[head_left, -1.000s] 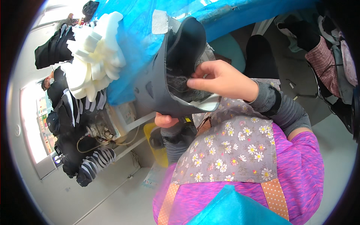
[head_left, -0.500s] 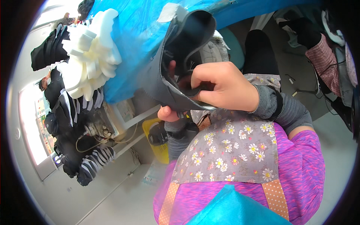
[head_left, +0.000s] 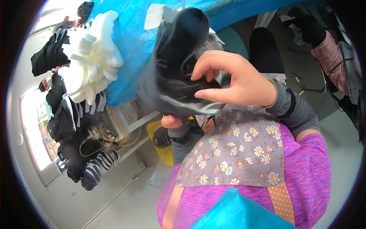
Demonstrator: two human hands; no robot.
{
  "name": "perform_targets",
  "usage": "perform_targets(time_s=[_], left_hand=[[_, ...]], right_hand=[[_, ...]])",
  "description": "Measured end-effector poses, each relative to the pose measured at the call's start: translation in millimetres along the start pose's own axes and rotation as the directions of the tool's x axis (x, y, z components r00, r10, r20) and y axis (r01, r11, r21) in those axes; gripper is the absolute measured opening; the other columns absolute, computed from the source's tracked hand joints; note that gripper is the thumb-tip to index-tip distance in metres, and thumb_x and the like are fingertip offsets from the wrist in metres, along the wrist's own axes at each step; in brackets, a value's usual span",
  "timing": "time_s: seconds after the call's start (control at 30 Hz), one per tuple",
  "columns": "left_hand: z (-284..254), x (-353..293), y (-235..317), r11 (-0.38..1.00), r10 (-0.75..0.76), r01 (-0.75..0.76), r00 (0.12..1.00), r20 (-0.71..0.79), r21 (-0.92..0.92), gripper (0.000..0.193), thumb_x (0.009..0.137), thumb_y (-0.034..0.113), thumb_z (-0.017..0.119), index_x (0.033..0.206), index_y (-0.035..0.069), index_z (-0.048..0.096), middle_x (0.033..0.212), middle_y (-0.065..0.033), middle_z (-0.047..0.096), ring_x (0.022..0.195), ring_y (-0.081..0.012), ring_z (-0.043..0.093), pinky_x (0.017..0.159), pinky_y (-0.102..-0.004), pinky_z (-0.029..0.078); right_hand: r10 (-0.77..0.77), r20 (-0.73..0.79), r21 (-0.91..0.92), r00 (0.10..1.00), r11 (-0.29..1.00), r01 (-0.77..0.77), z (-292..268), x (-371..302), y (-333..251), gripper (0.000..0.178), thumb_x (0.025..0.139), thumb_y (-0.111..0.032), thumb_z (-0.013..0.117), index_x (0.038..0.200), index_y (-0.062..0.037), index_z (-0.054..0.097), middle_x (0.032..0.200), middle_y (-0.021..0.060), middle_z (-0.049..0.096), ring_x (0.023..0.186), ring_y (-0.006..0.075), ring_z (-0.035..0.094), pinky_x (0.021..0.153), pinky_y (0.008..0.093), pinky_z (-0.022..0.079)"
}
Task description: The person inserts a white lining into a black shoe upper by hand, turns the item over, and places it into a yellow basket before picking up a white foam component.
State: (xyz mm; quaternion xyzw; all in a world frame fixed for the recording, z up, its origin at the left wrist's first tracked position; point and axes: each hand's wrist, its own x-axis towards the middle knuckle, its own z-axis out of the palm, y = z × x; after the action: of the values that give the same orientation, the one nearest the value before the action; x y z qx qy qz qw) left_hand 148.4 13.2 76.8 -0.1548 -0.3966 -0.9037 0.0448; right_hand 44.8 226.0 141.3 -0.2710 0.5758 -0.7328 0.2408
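Overexposed window [head_left: 33, 129], strongly bowed edges

Left hand [head_left: 172, 121], mostly hidden, holds dark grey shoe upper [head_left: 148, 91] from beneath, black lining showing. Right hand [head_left: 242, 82] curves over opening, thumb and fingers apart; can't tell if fingertips touch lining. Blue sheet [head_left: 131, 49] spread behind, pale foam pieces [head_left: 89, 63] heaped at left. Yellow basket [head_left: 166, 157] below, flowered apron [head_left: 232, 152] across lap.
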Motion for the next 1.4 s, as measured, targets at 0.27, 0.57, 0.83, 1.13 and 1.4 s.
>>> perform_targets(time_s=[0.27, 0.57, 0.83, 1.13, 1.4], left_hand=[[-1.9, -19.6, 11.9, 0.988, -0.144, 0.151, 0.979, -0.145, 0.041, 0.089, 0.067, 0.048, 0.061, 0.144, 0.006, 0.042, 0.143, -0.0157, 0.049, 0.128, -0.0308, 0.050, 0.109, -0.0455, 0.040], [5.1, -18.0, 10.3, 0.983, -0.173, 0.184, 0.960, -0.220, 0.028, 0.087, 0.064, 0.033, 0.065, 0.142, 0.000, 0.041, 0.139, -0.0160, 0.052, 0.126, -0.0304, 0.052, 0.107, -0.0421, 0.041], [27.3, -12.9, 15.7, 0.951, -0.227, 0.287, 0.902, -0.368, 0.116, 0.088, 0.063, 0.022, 0.070, 0.141, -0.004, 0.039, 0.136, -0.0146, 0.053, 0.126, -0.0282, 0.051, 0.109, -0.0385, 0.038], [10.9, -18.3, 17.5, 0.951, -0.299, 0.309, 0.911, -0.284, -0.010, 0.085, 0.068, 0.018, 0.073, 0.143, -0.003, 0.038, 0.139, -0.0166, 0.051, 0.128, -0.0316, 0.051, 0.109, -0.0419, 0.039], [11.4, -16.3, 22.1, 0.955, -0.282, 0.295, 0.927, -0.246, 0.017, 0.080, 0.071, 0.017, 0.073, 0.141, -0.003, 0.039, 0.137, -0.0163, 0.052, 0.126, -0.0310, 0.052, 0.108, -0.0428, 0.041]], right_hand=[[-0.673, -0.036, -0.672, 0.738, 0.564, 0.481, 9.9, 3.8, -2.0, 0.014, 0.073, -0.008, 0.075, 0.081, -0.0060, 0.064, 0.082, 0.0035, 0.061, 0.076, 0.0231, 0.059, 0.064, 0.0331, 0.050], [-0.718, 0.082, -0.845, 0.691, 0.317, 0.430, 9.3, 7.1, 5.3, 0.015, 0.067, -0.011, 0.070, 0.079, -0.0066, 0.062, 0.081, 0.0019, 0.058, 0.076, 0.0198, 0.057, 0.064, 0.0319, 0.048], [-0.684, 0.080, -0.827, 0.725, 0.360, 0.431, 5.2, 14.1, 7.2, 0.019, 0.064, -0.009, 0.070, 0.079, -0.0068, 0.059, 0.082, 0.0021, 0.056, 0.077, 0.0214, 0.056, 0.064, 0.0335, 0.047], [0.039, -0.134, -0.051, 0.990, 0.998, -0.046, 1.5, 9.0, 14.6, 0.009, 0.082, -0.005, 0.064, 0.085, 0.0029, 0.066, 0.077, 0.0023, 0.062, 0.071, 0.0069, 0.055, 0.065, 0.0259, 0.046], [-0.576, 0.049, -0.720, 0.816, 0.546, 0.428, 5.4, 5.7, -6.9, 0.013, 0.072, -0.008, 0.075, 0.081, -0.0048, 0.066, 0.081, 0.0063, 0.063, 0.077, 0.0260, 0.060, 0.067, 0.0356, 0.048]])
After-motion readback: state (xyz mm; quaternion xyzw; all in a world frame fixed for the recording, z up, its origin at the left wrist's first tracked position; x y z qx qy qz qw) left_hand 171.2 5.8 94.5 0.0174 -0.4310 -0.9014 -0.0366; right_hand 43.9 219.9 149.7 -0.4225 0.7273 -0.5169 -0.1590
